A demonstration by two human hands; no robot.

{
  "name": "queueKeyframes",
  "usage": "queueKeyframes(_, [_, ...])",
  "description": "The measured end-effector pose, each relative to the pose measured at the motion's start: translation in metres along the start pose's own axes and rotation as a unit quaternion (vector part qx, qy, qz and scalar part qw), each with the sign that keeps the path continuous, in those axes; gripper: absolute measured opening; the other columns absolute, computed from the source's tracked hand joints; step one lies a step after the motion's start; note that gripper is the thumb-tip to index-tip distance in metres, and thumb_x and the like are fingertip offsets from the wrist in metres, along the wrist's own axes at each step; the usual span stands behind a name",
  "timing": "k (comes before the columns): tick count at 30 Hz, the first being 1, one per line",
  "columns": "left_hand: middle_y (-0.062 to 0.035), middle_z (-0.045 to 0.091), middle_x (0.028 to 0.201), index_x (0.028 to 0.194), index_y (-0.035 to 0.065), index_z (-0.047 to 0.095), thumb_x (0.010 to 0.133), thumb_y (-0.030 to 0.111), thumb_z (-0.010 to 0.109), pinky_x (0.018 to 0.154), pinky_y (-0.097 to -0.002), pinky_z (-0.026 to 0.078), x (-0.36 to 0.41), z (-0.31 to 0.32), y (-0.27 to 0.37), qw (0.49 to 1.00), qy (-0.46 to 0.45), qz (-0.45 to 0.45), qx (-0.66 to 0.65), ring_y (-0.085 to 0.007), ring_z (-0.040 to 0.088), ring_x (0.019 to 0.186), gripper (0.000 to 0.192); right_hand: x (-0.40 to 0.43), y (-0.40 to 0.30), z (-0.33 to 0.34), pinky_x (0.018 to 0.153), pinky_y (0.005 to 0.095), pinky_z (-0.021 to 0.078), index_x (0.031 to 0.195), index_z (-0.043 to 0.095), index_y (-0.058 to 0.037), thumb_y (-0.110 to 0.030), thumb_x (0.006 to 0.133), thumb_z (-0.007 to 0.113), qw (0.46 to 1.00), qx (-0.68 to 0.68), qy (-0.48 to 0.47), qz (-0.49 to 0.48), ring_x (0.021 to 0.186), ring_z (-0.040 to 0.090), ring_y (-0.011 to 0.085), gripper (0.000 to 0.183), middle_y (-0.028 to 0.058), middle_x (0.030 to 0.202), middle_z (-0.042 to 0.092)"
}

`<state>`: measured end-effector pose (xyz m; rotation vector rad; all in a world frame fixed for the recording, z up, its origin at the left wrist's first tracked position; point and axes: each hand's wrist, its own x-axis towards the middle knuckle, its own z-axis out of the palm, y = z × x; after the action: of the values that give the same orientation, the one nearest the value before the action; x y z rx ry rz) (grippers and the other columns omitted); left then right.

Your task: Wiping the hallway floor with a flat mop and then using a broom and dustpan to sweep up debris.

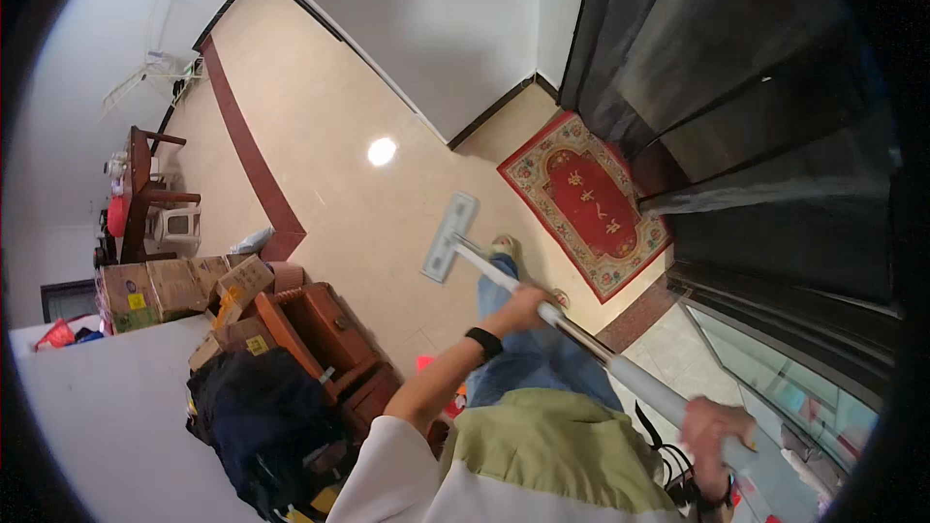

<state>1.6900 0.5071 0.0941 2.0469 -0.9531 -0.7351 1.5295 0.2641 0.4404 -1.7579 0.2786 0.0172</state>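
Note:
A flat mop with a long grey and silver handle runs slantwise across my body. Its rectangular grey head is over the beige tiled floor, near my left shoe; I cannot tell whether it touches the tiles. Partway down the pole, my left hand is closed around it, with a black band on the wrist. My right hand grips the thick upper end, slightly blurred. To the right of the mop head lies a red patterned doormat bearing writing.
Dark door panels rise beyond the mat. A white wall corner juts out ahead. On the left are an orange-brown wooden cabinet, cardboard boxes, a dark cloth heap and a white stool. A glass case stands at right.

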Motion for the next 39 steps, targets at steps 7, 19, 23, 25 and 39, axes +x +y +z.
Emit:
queueKeyframes(7, [-0.0165,0.065,0.077,0.08,0.0068,0.067,0.062,0.021,0.067,0.071,-0.0436,0.049,0.027,0.048,0.096,0.996,-0.075,0.047,-0.01,-0.0335,0.062,0.077,0.023,-0.04,-0.016,-0.069,0.06,0.0323,0.0419,0.065,0.046,-0.0097,-0.037,0.088,0.057,0.992,0.067,0.048,-0.1,0.039,0.045,0.0142,0.037,-0.0004,0.044,0.042])
queueKeyframes(19, [-0.0209,0.06,0.076,0.072,0.0021,0.06,0.064,0.008,0.06,0.068,-0.0427,0.044,-0.145,-0.025,-0.003,0.953,0.175,-0.245,-0.022,-0.0383,0.057,0.077,0.01,0.095,0.002,0.045,0.088,0.0424,0.0452,0.067,0.055,-0.0062,-0.007,0.076,0.068,0.871,0.105,-0.442,-0.184,0.071,0.063,0.0203,0.017,0.0054,0.069,0.061])
queueKeyframes(23, [-0.0195,0.06,0.077,0.076,0.0021,0.06,0.064,0.005,0.062,0.073,-0.0418,0.046,-0.219,-0.029,-0.08,0.927,0.245,-0.285,-0.001,-0.0379,0.057,0.082,0.012,0.111,0.034,0.152,0.08,0.0357,0.0472,0.069,0.053,-0.0023,-0.003,0.077,0.066,0.845,0.118,-0.477,-0.209,0.068,0.06,0.0196,0.016,0.0088,0.068,0.057])
queueKeyframes(25, [-0.019,0.06,0.085,0.079,0.0035,0.061,0.065,0.005,0.063,0.076,-0.0409,0.046,-0.248,-0.013,-0.106,0.882,0.298,-0.365,-0.003,-0.0372,0.057,0.086,0.015,0.109,0.055,0.194,0.085,0.0369,0.0461,0.07,0.055,-0.002,-0.002,0.077,0.065,0.83,0.104,-0.516,-0.183,0.068,0.06,0.0197,0.013,0.0078,0.07,0.058])
queueKeyframes(39, [-0.018,0.057,0.114,0.091,0.0224,0.068,0.057,0.018,0.075,0.095,-0.0461,0.034,-0.039,0.097,-0.001,0.855,0.449,-0.261,-0.002,-0.0366,0.047,0.11,0.035,0.066,0.06,-0.031,0.081,0.0413,0.0481,0.063,0.054,-0.0026,-0.008,0.079,0.056,0.918,-0.083,-0.339,-0.187,0.068,0.06,0.0208,0.017,0.0074,0.067,0.058])
